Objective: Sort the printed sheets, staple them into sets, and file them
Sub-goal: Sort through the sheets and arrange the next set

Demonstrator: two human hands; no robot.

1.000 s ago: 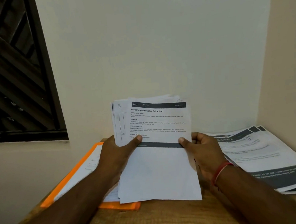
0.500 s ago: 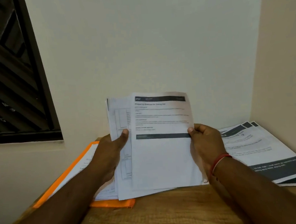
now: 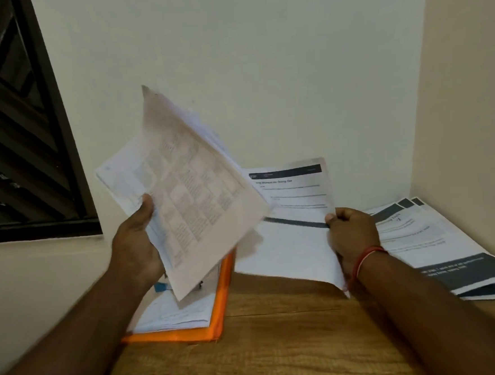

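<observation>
I see left hand [image 3: 136,247] gripping thick bunch of sheets [image 3: 188,191], thumb on top. Bunch tilts up above orange folder [image 3: 220,321]. Right hand [image 3: 350,233] pinches one sheet [image 3: 291,248] by its right edge, low over wooden table [image 3: 281,352]. Sheet has dark bar [image 3: 286,173] on top. More printed sheets [image 3: 438,247] lie flat by right wall [image 3: 469,113].

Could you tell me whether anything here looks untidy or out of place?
Nothing is damaged or spilled. The stack in the left hand is tilted with its sheets splayed unevenly, and the pile on the table at the right lies fanned, its edges out of line.
</observation>
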